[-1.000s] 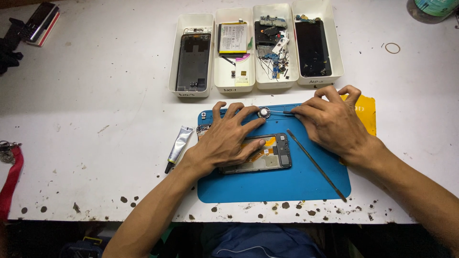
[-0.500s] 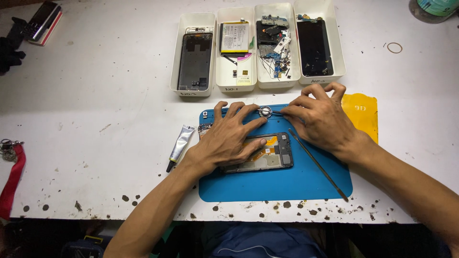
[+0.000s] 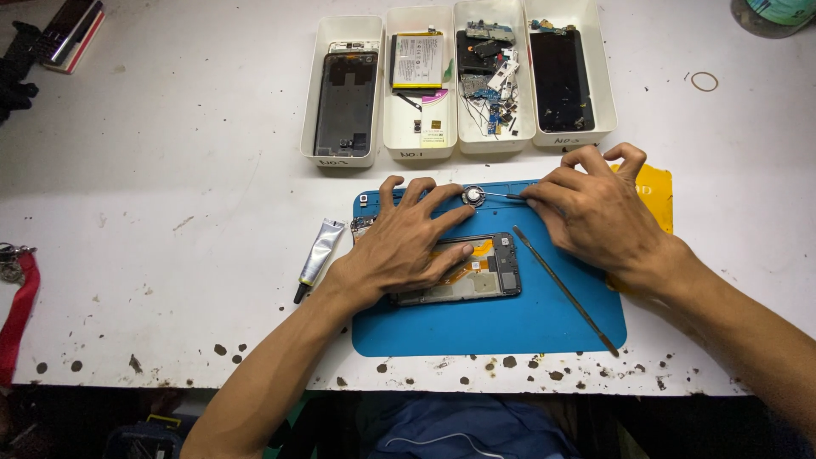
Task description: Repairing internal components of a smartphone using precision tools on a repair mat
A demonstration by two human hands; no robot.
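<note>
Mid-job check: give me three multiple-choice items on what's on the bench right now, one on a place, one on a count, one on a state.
1. Where does the long thin metal tool lie?
A. on the blue mat, right of the opened phone
B. in a white tray
C. on the bare table left of the mat

2. How many white trays stand in the row behind the mat?
A. two
B. four
C. six

3. What is the left hand doing?
A. lifted clear of the mat
B. holding the glue tube
C. pressed flat on the opened phone, fingers spread

Answers:
1 A, the tool lies slantwise on the mat beside the phone.
2 B, four trays stand side by side.
3 C, the palm covers the phone's left part, while the right hand pinches a thin tool toward a small round part.
</note>
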